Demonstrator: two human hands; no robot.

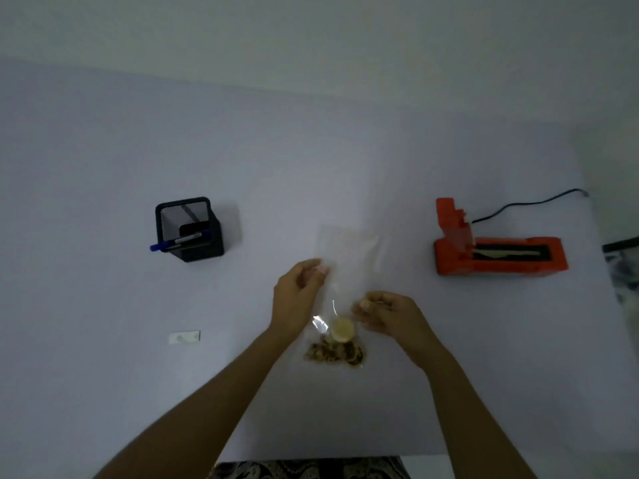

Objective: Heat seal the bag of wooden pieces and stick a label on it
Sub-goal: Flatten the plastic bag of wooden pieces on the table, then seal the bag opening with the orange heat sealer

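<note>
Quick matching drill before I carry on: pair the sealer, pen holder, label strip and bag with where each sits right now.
Things:
1. orange heat sealer
2. black mesh pen holder
3. white label strip
4. clear bag

Places:
A. near left of the table, lying flat
B. centre, held by both hands
C. right side, cable attached
D. far left, pen inside

Pairs: 1-C, 2-D, 3-A, 4-B

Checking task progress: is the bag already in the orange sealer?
No, both hands hold the bag over the table, left of the sealer.
</note>
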